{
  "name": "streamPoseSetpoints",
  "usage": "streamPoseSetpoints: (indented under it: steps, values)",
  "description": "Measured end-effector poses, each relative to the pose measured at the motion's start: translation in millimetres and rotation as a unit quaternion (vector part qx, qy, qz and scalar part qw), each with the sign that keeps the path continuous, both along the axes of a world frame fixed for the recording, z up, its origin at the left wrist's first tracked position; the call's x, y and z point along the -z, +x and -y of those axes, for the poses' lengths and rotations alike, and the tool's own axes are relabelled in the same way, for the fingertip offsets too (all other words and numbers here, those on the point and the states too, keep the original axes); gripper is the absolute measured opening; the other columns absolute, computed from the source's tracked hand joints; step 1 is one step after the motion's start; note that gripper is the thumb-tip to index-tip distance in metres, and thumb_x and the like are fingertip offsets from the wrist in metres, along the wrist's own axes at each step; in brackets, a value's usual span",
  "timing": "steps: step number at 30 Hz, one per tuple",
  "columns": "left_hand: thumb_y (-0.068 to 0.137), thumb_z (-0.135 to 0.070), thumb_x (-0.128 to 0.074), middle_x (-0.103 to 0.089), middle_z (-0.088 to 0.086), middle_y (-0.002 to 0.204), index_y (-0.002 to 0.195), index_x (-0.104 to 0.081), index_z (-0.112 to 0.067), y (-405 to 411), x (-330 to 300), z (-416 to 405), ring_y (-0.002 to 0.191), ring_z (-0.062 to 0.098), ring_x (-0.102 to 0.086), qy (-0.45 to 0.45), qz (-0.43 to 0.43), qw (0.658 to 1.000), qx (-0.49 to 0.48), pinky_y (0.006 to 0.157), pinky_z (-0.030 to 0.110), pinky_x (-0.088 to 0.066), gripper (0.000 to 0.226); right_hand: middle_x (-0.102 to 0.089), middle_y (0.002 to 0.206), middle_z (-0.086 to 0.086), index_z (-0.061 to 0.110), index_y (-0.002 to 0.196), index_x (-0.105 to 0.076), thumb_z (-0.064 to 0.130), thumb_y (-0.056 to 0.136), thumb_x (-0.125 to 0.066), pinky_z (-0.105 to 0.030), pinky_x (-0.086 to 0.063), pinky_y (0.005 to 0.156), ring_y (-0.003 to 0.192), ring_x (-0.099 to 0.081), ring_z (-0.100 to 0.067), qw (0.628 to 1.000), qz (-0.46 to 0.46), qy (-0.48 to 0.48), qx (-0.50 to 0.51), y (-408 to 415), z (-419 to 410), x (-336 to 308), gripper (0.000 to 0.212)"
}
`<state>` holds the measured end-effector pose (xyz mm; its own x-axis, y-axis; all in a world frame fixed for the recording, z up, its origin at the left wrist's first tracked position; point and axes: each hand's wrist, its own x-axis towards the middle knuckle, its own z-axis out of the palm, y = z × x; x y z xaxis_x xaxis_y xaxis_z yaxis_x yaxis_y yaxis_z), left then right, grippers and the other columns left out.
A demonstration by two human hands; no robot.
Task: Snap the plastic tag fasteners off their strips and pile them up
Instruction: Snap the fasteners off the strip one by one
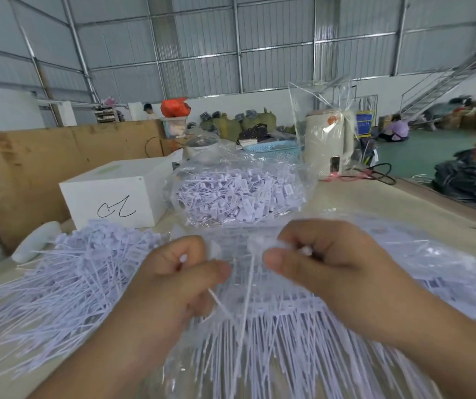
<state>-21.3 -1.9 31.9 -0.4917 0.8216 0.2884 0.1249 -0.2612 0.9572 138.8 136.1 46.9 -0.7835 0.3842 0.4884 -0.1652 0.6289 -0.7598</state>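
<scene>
Both hands sit at the centre of the frame over the beige tabletop [375, 203]. The left hand [173, 280] has its grip pinched on a thin white plastic fastener [216, 300]; the right hand [326, 263] pinches the white strip of fasteners [248, 286]. A loose pale-lilac pile of snapped-off fasteners [67, 277] lies lower left.

Pale lilac tag fasteners everywhere: a loose pile [67, 272] on the left, uncut strips [288, 326] fanned over clear plastic in the middle, and a stuffed clear bag [239, 191] behind.
</scene>
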Motion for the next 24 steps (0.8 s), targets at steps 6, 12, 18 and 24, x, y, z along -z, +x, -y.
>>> streamPoseSetpoints:
  steps: [6,12,18,24]
  values:
    - [0.072,-0.017,-0.07,-0.045,0.003,0.064,0.101,-0.064,-0.029,-3,0,9,0.047,0.007,-0.036,-0.1,-0.098,0.966,0.218,0.049,0.019,-0.033,0.032,-0.034,0.057,0.008,0.017,0.07,-0.057,0.053,0.079,-0.066,-0.027,-0.025,0.052,0.055,-0.033,-0.012,0.99,0.089,0.019,-0.11,-4,-1,10,0.039]
    - [0.077,-0.017,-0.065,-0.058,-0.005,0.062,0.098,-0.066,-0.021,-8,-7,12,0.05,0.003,-0.051,-0.095,-0.05,0.939,0.326,0.049,0.014,-0.04,0.021,-0.038,0.056,0.01,0.021,0.07,-0.06,0.055,0.074,-0.07,-0.026,-0.027,0.052,0.053,-0.034,-0.008,0.984,0.118,0.032,-0.132,-5,0,10,0.036]
    - [0.06,-0.044,-0.088,-0.043,-0.008,0.05,0.058,-0.053,-0.028,-18,-2,11,0.044,0.004,-0.04,-0.081,-0.091,0.964,0.235,0.047,0.015,-0.034,0.038,-0.046,0.06,0.005,0.015,0.072,-0.062,0.039,0.085,-0.067,-0.027,-0.033,0.058,0.058,-0.042,-0.01,0.96,0.211,-0.001,-0.184,0,-9,4,0.028]
    - [0.052,-0.039,-0.092,-0.035,-0.005,0.048,0.048,-0.046,-0.029,-16,-3,11,0.043,0.009,-0.03,-0.059,-0.112,0.977,0.174,0.047,0.018,-0.025,0.048,-0.036,0.053,0.013,0.024,0.061,-0.049,0.034,0.087,-0.069,-0.015,-0.025,0.046,0.048,-0.032,0.0,0.986,0.132,0.028,-0.103,-5,-2,8,0.034]
